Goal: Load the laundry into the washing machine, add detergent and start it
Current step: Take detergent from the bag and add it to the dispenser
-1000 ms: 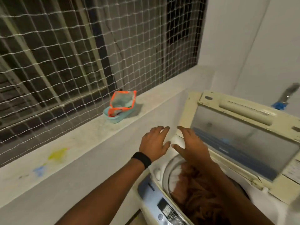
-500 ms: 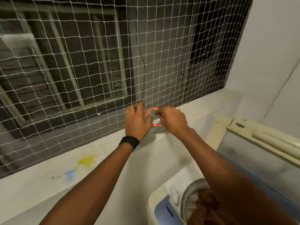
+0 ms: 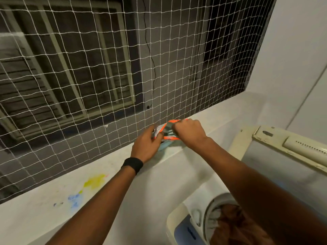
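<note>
A white net (image 3: 106, 68) covers the big window opening at the back, and dark walls and another window are seen through it. Below the net a long white ledge (image 3: 53, 195) runs from the lower left to the right. The washing machine (image 3: 178, 225) stands at the lower right, just under the ledge. Its lid (image 3: 283, 174) is up and tilted back. Inside the drum lies brown laundry (image 3: 235, 225), partly hidden by the right forearm.

Both hands are stretched forward to the ledge, near the net. The left hand (image 3: 146, 145) has its fingers curled round the left end of the detergent pouch (image 3: 168, 130). The right hand (image 3: 190, 132) is closed like a fist and grips the pouch at its upper right edge. The pouch is silver-grey with orange borders and is held between the two hands, just above the ledge. Under it a small light blue container (image 3: 163, 145) is partly seen; I cannot tell if the pouch touches it.

A black wristband (image 3: 132, 164) is on the left wrist. A yellow stain (image 3: 94, 181) and a blue stain (image 3: 74, 198) mark the ledge to the left.
</note>
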### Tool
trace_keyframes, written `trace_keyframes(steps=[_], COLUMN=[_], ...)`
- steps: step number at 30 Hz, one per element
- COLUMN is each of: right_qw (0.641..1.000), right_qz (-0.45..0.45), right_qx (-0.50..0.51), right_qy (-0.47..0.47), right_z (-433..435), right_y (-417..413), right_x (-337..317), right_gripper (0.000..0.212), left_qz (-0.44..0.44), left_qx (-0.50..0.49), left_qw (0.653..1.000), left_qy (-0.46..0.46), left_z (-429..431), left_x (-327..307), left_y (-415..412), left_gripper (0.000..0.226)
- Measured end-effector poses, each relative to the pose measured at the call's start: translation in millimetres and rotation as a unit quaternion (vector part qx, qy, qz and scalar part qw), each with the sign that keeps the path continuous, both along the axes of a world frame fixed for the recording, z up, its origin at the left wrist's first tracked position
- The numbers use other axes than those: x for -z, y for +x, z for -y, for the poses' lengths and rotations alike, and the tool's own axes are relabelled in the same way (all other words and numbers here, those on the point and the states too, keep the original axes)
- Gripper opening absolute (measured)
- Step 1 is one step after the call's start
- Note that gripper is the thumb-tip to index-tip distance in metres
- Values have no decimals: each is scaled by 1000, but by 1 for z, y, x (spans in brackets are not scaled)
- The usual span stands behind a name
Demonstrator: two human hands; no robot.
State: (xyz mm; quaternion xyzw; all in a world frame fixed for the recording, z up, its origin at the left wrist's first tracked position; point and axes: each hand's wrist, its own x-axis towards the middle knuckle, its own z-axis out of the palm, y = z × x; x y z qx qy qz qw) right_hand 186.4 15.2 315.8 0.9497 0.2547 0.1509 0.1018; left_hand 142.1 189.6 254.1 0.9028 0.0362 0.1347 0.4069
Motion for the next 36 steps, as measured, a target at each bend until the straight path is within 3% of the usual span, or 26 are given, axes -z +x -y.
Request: trace_keyframes(steps=[7,11,16,24,29,36], right_qw=[1000,987,923,827,894,879], right_qz=[3,-81,-199,-225,-139,-155], right_qx=[-16,15,53,68,42,32], right_qy=[14,138,324,511,424,450], right_z=[8,-3,-4,5,6,10], right_y=[0,-1,8,10,0,2], right_x=[-2,7,9,16,19,19], right_gripper=[24,20,16,12,18,14], left_qz=[24,37,30,22,29,30], left_qx=[-6,-8,-11,-8,-6,-1], left_qw=[1000,999,999,999,999,999], left_qy=[-9,-9,-11,-33,-27,-25], left_z=[3,4,7,10,14,14], left_x=[2,4,1,-8,-14,-15], left_y=[-2,-2,-4,-6,-8,-8], left_gripper=[80,71,68,74,66,66])
